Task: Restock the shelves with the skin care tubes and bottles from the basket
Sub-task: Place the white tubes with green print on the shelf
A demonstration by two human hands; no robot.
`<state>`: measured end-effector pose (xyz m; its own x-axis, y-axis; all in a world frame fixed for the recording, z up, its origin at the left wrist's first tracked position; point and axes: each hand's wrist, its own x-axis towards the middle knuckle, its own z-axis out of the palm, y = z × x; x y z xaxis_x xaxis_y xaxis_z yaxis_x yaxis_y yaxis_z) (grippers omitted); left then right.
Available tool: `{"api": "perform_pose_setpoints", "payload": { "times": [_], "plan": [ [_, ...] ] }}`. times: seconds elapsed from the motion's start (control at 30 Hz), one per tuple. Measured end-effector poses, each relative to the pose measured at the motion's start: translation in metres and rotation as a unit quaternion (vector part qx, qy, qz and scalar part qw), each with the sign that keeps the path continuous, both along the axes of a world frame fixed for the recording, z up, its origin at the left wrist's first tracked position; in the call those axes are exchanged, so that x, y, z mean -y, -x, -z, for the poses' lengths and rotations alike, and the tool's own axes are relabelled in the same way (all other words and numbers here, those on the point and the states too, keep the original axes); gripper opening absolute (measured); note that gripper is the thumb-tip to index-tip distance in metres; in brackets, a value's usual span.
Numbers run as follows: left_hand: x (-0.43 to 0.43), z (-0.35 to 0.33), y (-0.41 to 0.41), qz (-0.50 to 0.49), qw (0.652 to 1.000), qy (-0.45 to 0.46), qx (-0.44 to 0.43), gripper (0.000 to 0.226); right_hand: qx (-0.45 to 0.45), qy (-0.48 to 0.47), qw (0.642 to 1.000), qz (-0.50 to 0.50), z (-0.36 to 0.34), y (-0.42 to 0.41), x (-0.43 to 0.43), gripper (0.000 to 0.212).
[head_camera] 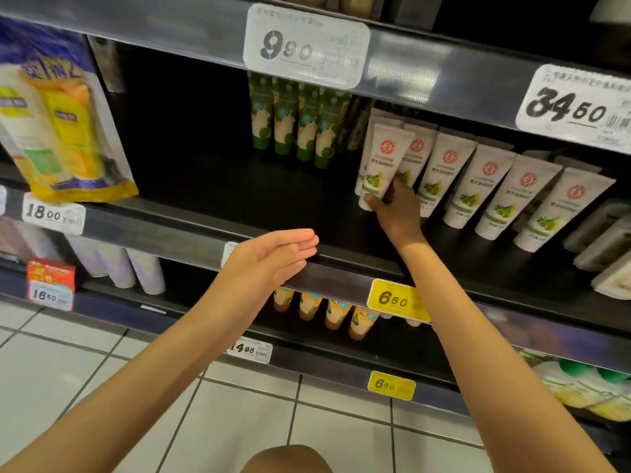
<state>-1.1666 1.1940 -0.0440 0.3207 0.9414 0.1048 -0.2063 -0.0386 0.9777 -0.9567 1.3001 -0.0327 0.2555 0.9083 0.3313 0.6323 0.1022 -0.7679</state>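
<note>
My right hand reaches into the middle shelf and grips the cap end of a white skin care tube with a red logo and green olive print. That tube stands cap-down at the left end of a row of matching white tubes. Green and cream tubes stand further back to the left. My left hand hovers with straight fingers, holding nothing, just in front of the shelf's front edge. No basket shows in the head view.
A broad bare stretch of the dark shelf lies left of the tubes. Orange-capped tubes stand on the shelf below, behind a yellow 6.60 price tag. Yellow packs hang at left. Flat boxes lie at the right. White floor tiles are below.
</note>
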Motion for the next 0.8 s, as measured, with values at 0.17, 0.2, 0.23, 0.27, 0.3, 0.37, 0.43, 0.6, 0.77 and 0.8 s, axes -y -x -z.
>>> {"api": "perform_pose_setpoints", "payload": {
  "times": [0.17, 0.2, 0.23, 0.27, 0.3, 0.37, 0.43, 0.6, 0.77, 0.8],
  "plan": [
    [0.004, -0.002, 0.006, -0.004, 1.000, 0.003, 0.007, 0.025, -0.011, -0.016, 1.000, 0.010, 0.001, 0.004, 0.001, 0.044],
    [0.005, -0.003, 0.007, -0.007, 1.000, 0.002, 0.006, 0.025, -0.013, -0.018, 1.000, 0.011, 0.002, 0.005, 0.001, 0.043],
    [0.006, -0.003, 0.008, -0.010, 1.000, 0.000, 0.003, 0.025, -0.013, -0.020, 1.000, 0.012, 0.003, 0.005, 0.000, 0.042],
    [0.007, -0.002, 0.009, -0.013, 1.000, -0.001, 0.000, 0.025, -0.015, -0.020, 1.000, 0.012, 0.004, 0.005, 0.000, 0.041],
    [0.008, -0.001, 0.009, -0.016, 1.000, 0.000, -0.003, 0.025, -0.019, -0.018, 1.000, 0.010, 0.005, 0.004, -0.001, 0.040],
    [0.009, 0.002, 0.010, -0.021, 1.000, 0.004, -0.006, 0.025, -0.023, -0.014, 1.000, 0.010, 0.005, 0.003, -0.001, 0.037],
    [0.011, 0.005, 0.011, -0.026, 1.000, 0.008, -0.011, 0.025, -0.024, -0.014, 1.000, 0.011, 0.005, 0.003, -0.002, 0.036],
    [0.016, 0.008, 0.025, -0.020, 1.000, 0.001, -0.017, 0.023, -0.039, 0.002, 0.999, 0.021, 0.006, 0.005, 0.002, 0.036],
    [0.019, 0.008, 0.056, -0.056, 0.998, -0.001, -0.037, 0.023, -0.145, 0.035, 0.982, 0.113, 0.005, 0.019, 0.027, 0.032],
    [0.021, 0.009, 0.061, -0.072, 0.997, 0.008, -0.039, 0.024, -0.154, 0.028, 0.982, 0.106, 0.007, 0.030, 0.038, 0.025]
  ]
}}
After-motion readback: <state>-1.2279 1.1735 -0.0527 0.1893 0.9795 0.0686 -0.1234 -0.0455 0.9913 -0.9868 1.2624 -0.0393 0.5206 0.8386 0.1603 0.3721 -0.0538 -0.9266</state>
